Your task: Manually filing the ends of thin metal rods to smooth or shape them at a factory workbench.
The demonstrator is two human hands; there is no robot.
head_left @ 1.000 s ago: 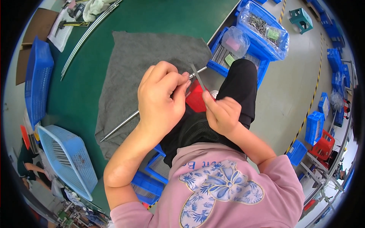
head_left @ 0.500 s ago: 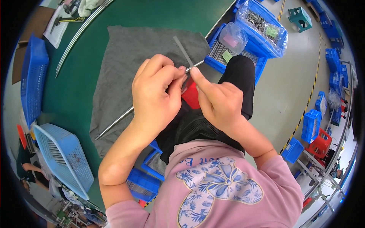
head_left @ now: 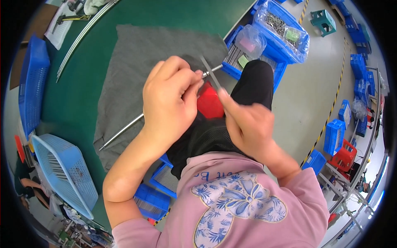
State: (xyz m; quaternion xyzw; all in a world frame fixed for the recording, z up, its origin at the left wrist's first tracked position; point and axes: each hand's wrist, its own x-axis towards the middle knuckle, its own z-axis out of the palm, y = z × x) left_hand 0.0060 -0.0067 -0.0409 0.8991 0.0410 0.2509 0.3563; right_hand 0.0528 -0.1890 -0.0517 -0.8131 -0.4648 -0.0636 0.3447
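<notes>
My left hand [head_left: 170, 97] is closed around a thin, shiny metal rod [head_left: 124, 131]. The rod slants from the lower left up to the right, and its tip sticks out past my fingers. In my right hand [head_left: 250, 124] I grip a flat, narrow grey file [head_left: 211, 74], its far end pointing up and left. The file crosses the rod close to the tip; whether they touch I cannot tell. Below both hands are a grey cloth [head_left: 132, 58] and, near my lap, a red object [head_left: 211, 103] that is partly hidden.
The cloth lies on a green table [head_left: 82, 103]. Blue bins [head_left: 281, 78] with metal rods and bagged small parts stand at the far right. On the left are a light blue basket [head_left: 84, 177] and a darker blue basket [head_left: 33, 82]. Long metal rods [head_left: 78, 41] and a caliper [head_left: 70, 18] lie beyond.
My right hand has moved right and down, drawing the file across the rod. The left hand and the rod have stayed nearly in place.
</notes>
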